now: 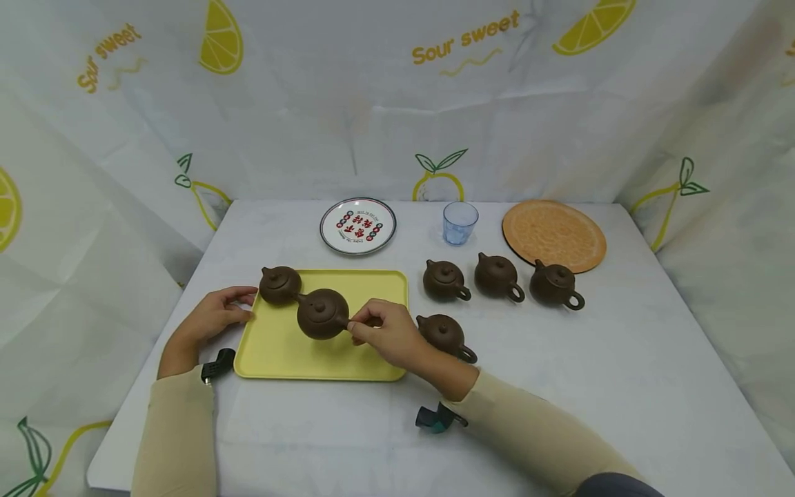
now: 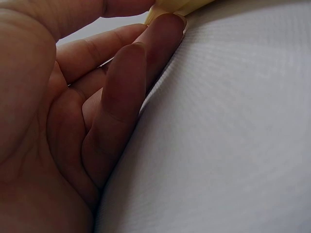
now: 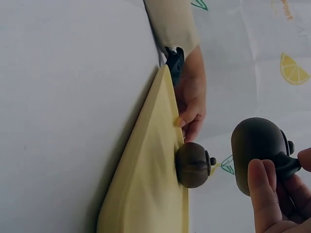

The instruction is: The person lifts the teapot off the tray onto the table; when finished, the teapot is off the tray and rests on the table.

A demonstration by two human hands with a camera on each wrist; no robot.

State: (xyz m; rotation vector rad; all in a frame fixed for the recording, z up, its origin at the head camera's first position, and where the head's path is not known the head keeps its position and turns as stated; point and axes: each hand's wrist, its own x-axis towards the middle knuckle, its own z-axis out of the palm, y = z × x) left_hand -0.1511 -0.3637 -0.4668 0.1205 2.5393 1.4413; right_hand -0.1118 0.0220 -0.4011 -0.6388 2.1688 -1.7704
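Observation:
My right hand [image 1: 391, 335] pinches the handle of a brown teapot [image 1: 323, 314] and holds it over the yellow tray [image 1: 319, 362]. In the right wrist view this teapot [image 3: 258, 150] hangs clear of the tray. A second brown teapot [image 1: 280, 285] sits in the tray's far left corner, its handle hidden from the head view. My left hand [image 1: 214, 319] rests at the tray's left edge, fingers loosely bent, fingertips touching the rim. The left wrist view shows these fingers [image 2: 121, 82] close to the white tabletop.
Right of the tray stand several more brown teapots [image 1: 444, 279], one near its right edge [image 1: 442, 333]. Behind are a white plate [image 1: 358, 241] with red lettering, a blue glass [image 1: 459, 224] and a round orange-brown mat [image 1: 553, 235]. A printed curtain [image 1: 323, 124] surrounds the table.

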